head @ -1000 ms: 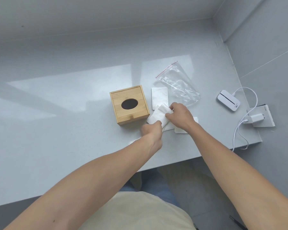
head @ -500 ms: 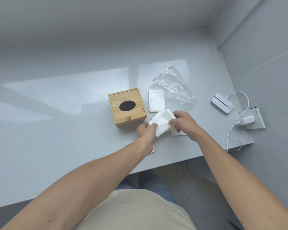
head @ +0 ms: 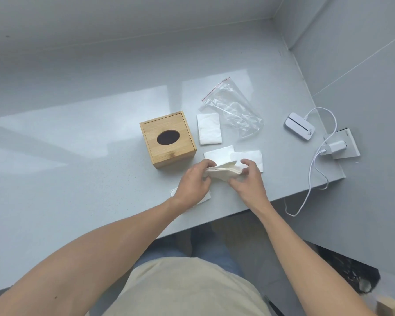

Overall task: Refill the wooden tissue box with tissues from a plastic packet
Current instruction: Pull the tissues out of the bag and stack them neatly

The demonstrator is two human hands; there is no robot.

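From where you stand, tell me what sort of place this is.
Probably a plain room at home or in an office: a smooth grey countertop set into a corner of bare grey walls, with a white plug-in charger in a wall socket.

Likely a home corner — grey counter (head: 78,179), wall socket (head: 344,144), plugged charger (head: 334,148).

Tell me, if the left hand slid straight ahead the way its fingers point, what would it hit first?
The left hand points up and right, already gripping the tissue stack. Beyond that, probably the flat tissues lying behind, though depth is unclear.
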